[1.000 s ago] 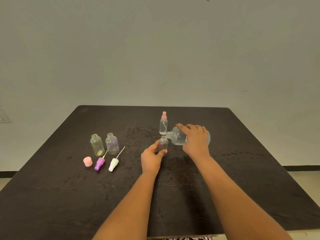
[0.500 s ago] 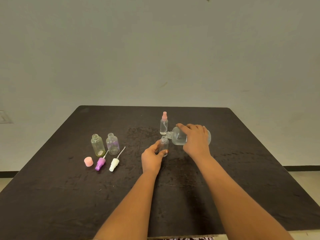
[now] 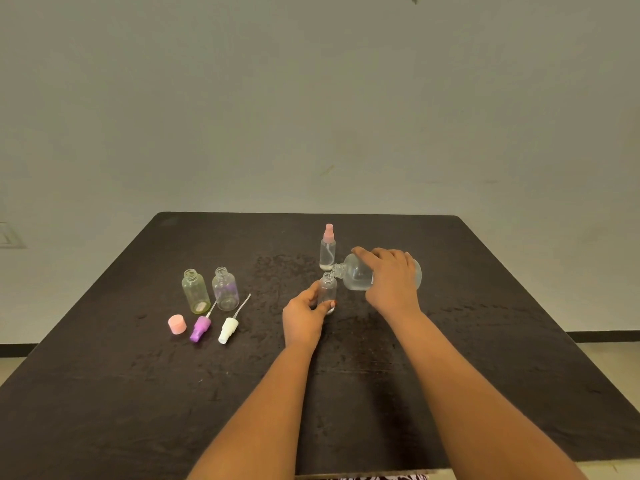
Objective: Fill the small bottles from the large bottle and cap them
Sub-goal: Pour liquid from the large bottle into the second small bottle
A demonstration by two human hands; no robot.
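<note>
The whole move turns on how two openings line up. The large bottle (image 3: 355,277) lies nearly horizontal above the table (image 3: 104,393), its long axis running right to left. Its neck points left and dips slightly, so its mouth sits just over the open neck of the small bottle (image 3: 328,289). That small bottle stands upright, its axis roughly at right angles to the large one's. The right hand (image 3: 391,275) wraps over the large bottle's body from above, fingers curled round the glass, and carries its weight. The left hand (image 3: 304,315) comes from the near side and pinches the small bottle low between thumb and fingers, steadying it on the table. Whether liquid is running, and how full the small bottle is, cannot be told at this size. Just behind stands a bottle with a pink sprayer (image 3: 327,249) already fitted, close enough to the large bottle's neck that a sideways slip would likely knock it. Well apart to the left wait a yellowish open bottle (image 3: 195,291) and a purple-tinted open bottle (image 3: 225,289), nearer the left hand. In front of them lie a pink cap (image 3: 177,324), a purple sprayer (image 3: 200,329) and a white sprayer (image 3: 228,330). The white one looks the likely match for the bottle being filled.
</note>
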